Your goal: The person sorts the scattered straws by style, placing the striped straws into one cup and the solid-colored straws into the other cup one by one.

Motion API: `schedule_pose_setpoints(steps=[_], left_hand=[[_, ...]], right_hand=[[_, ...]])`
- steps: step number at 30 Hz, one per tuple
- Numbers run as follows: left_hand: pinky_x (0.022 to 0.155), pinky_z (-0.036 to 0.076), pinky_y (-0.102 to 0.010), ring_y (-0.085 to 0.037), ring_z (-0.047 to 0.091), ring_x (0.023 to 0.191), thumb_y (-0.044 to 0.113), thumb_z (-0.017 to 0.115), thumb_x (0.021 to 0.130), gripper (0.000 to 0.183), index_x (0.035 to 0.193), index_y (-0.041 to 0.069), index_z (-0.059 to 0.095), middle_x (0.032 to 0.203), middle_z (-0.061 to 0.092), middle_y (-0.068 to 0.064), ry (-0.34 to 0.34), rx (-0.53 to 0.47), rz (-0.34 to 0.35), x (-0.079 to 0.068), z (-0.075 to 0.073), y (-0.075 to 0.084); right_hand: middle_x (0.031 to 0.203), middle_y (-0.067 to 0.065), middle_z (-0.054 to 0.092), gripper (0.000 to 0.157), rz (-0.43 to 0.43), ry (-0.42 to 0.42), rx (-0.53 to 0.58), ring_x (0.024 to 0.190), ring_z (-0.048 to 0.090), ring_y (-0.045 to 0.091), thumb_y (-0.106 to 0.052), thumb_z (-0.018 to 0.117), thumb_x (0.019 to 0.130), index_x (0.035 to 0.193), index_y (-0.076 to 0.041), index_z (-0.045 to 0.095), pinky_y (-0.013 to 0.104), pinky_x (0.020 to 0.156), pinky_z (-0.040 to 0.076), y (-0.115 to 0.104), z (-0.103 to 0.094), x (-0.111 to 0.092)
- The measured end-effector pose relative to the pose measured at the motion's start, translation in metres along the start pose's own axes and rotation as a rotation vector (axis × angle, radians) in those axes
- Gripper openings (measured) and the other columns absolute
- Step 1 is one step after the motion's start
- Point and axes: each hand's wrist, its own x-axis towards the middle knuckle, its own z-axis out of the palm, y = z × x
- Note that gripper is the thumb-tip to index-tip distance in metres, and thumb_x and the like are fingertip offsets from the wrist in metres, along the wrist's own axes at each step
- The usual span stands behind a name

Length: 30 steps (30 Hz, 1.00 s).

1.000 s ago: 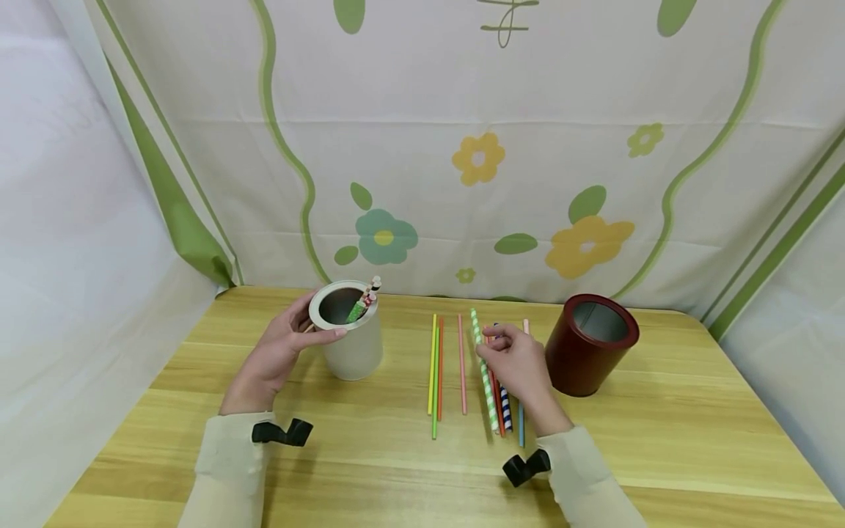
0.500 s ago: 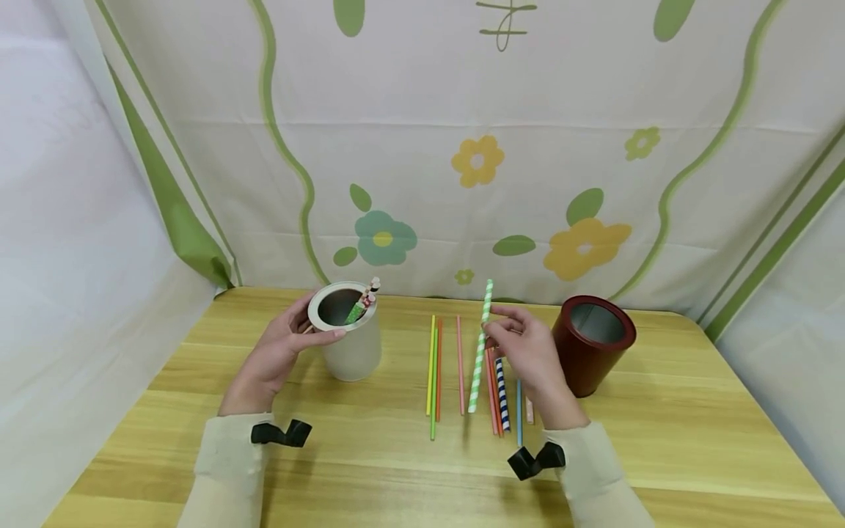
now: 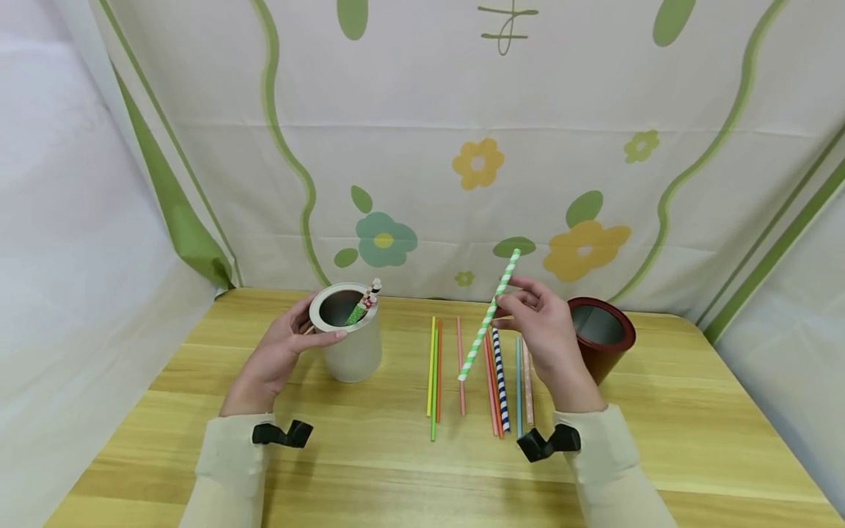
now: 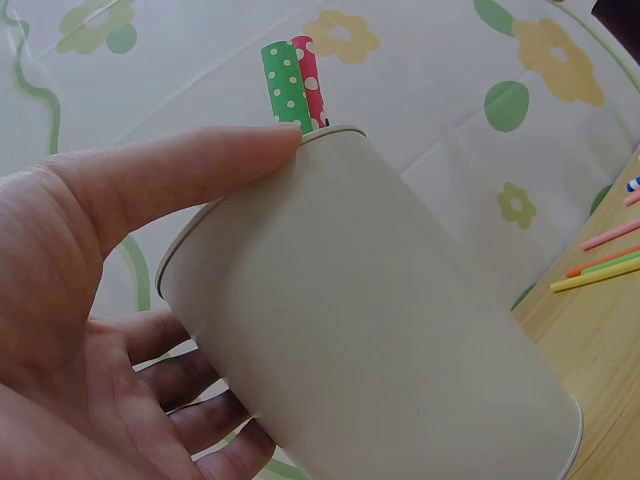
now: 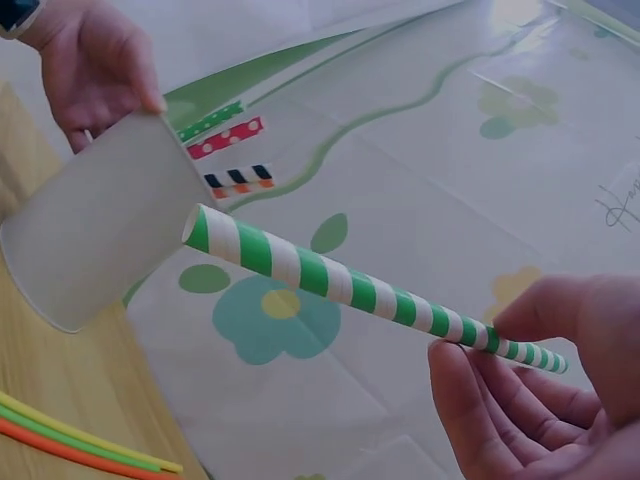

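Observation:
A green-and-white striped paper straw (image 3: 478,342) hangs tilted above the table, pinched between the thumb and fingers of my right hand (image 3: 551,341). In the right wrist view the straw (image 5: 315,270) points its open end toward the white can. My left hand (image 3: 277,356) holds that white can (image 3: 355,356) at its left side. Its thumb lies along the rim in the left wrist view, with the fingers round the wall. Several patterned straws lean inside the can, among them a green one with white dots (image 4: 287,88) and a red one with white dots (image 4: 310,80).
Thin yellow, green and orange straws (image 3: 439,374) lie together on the wooden table (image 3: 383,469). Right of them are a pink straw (image 3: 462,400), a blue-and-white striped straw (image 3: 501,381) and several others. A dark red can (image 3: 601,352) stands partly behind my right hand.
My right hand has lifted the green-and-white striped straw off the table, moving up and slightly right, and the straw has tilted. My left hand and the white can have stayed put.

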Motion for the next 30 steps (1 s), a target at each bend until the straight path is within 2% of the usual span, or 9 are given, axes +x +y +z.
schedule_pose_setpoints(steps=[4, 10, 13, 17, 22, 30], left_hand=[[0.126, 0.025, -0.054, -0.033, 0.034, 0.158, 0.012, 0.080, 0.096, 0.084, 0.168, 0.015, 0.037, 0.170, 0.040, -0.011, 0.003, 0.000, 0.000, 0.001, 0.000, -0.001], [0.128, 0.023, -0.057, -0.034, 0.032, 0.159, 0.011, 0.080, 0.096, 0.085, 0.168, 0.014, 0.037, 0.171, 0.039, -0.012, 0.001, -0.007, -0.005, 0.001, 0.001, -0.001], [0.128, 0.023, -0.057, -0.034, 0.032, 0.160, 0.011, 0.080, 0.096, 0.085, 0.168, 0.014, 0.036, 0.171, 0.039, -0.012, 0.001, -0.009, -0.004, 0.001, 0.001, 0.000], [0.128, 0.022, -0.058, -0.035, 0.031, 0.160, 0.011, 0.080, 0.096, 0.085, 0.168, 0.014, 0.036, 0.171, 0.038, -0.012, 0.002, -0.005, -0.002, 0.001, 0.000, -0.001], [0.129, 0.022, -0.058, -0.035, 0.031, 0.160, 0.011, 0.079, 0.096, 0.086, 0.169, 0.014, 0.035, 0.172, 0.037, -0.012, 0.001, -0.007, -0.009, 0.000, 0.000, -0.001], [0.130, 0.021, -0.060, -0.034, 0.028, 0.162, 0.012, 0.080, 0.096, 0.086, 0.169, 0.015, 0.035, 0.172, 0.037, -0.011, 0.001, -0.003, -0.009, 0.001, 0.000, -0.001]], right_hand=[[0.094, -0.004, 0.071, 0.037, -0.052, 0.001, 0.064, 0.082, 0.075, 0.013, -0.005, 0.064, 0.105, 0.142, -0.005, 0.057, 0.030, 0.083, 0.065, -0.006, -0.003, 0.000], [0.091, -0.005, 0.075, 0.017, -0.128, -0.052, 0.252, 0.082, 0.075, 0.012, -0.001, 0.062, 0.106, 0.119, -0.012, 0.060, 0.028, 0.081, 0.065, -0.017, -0.017, 0.003], [0.091, -0.003, 0.074, 0.015, -0.165, -0.111, 0.309, 0.085, 0.075, 0.013, 0.002, 0.060, 0.106, 0.111, -0.012, 0.058, 0.029, 0.082, 0.065, -0.022, -0.023, 0.004], [0.090, -0.001, 0.074, 0.018, -0.199, -0.184, 0.331, 0.087, 0.076, 0.013, 0.007, 0.059, 0.104, 0.107, -0.011, 0.058, 0.032, 0.086, 0.066, -0.026, -0.026, 0.005], [0.091, 0.001, 0.078, 0.021, -0.242, -0.264, 0.269, 0.088, 0.079, 0.017, 0.011, 0.058, 0.103, 0.104, -0.010, 0.062, 0.037, 0.090, 0.066, -0.030, -0.024, 0.008], [0.102, 0.007, 0.082, 0.011, -0.235, -0.428, -0.015, 0.095, 0.082, 0.024, 0.007, 0.063, 0.100, 0.101, -0.004, 0.063, 0.045, 0.096, 0.063, -0.050, -0.013, 0.018]])
